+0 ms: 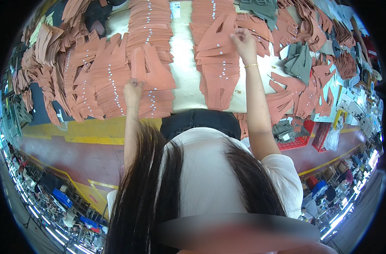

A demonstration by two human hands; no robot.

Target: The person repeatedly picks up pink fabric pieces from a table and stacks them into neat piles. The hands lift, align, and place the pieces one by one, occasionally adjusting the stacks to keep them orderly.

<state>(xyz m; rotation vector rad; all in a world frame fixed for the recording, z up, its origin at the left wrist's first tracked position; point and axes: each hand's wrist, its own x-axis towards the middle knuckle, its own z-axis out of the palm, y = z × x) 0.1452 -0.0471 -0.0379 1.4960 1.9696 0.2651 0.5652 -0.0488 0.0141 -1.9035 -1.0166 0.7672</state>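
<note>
My left hand (133, 92) is closed at the lower left corner of a salmon-orange cut piece (159, 77) with a long slot. That piece lies over a row of overlapping like pieces (152, 99) bearing small white stickers. Farther right, my right hand (245, 45) has its fingers pinched at the right edge of another slotted orange piece (210, 40). This one slants across a second overlapping column (218, 80) of stickered pieces. The fingertips of both hands are small in view, and their exact hold is partly hidden.
More orange pieces (110, 67) fan out in rows along the left of the pale table (182, 63). Dark green pieces (298, 63) and loose orange ones (286, 99) lie at the right. A red crate (296, 143) stands below the table's right edge.
</note>
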